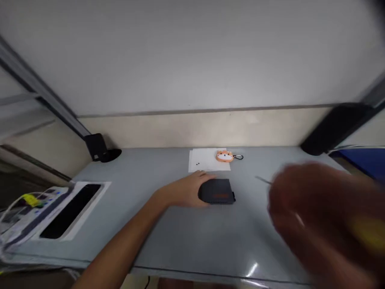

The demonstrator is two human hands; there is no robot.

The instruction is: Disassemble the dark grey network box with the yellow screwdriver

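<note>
My left hand (pixel 191 188) is closed around the left end of a flat dark grey box (pixel 218 190) on the table. The box has faint reddish lettering on its near face and a small black piece at its right end. My right hand (pixel 313 216), close to the camera and blurred, is apart from the box on the right. From its fist a thin metal shaft of a screwdriver (pixel 263 180) points left, and a blurred yellow patch shows at the hand's lower right. Several tiny dark bits (pixel 197 163), perhaps screws, lie on white paper (pixel 207 158) behind the box.
An orange animal-face case (pixel 224 155) with a carabiner rests partly on the paper. A black phone-like slab (pixel 70 210) lies on white paper at left, beside a power strip (pixel 45 208) with cables. Black posts (pixel 98 146) stand at the table's back corners. A wall closes off the back.
</note>
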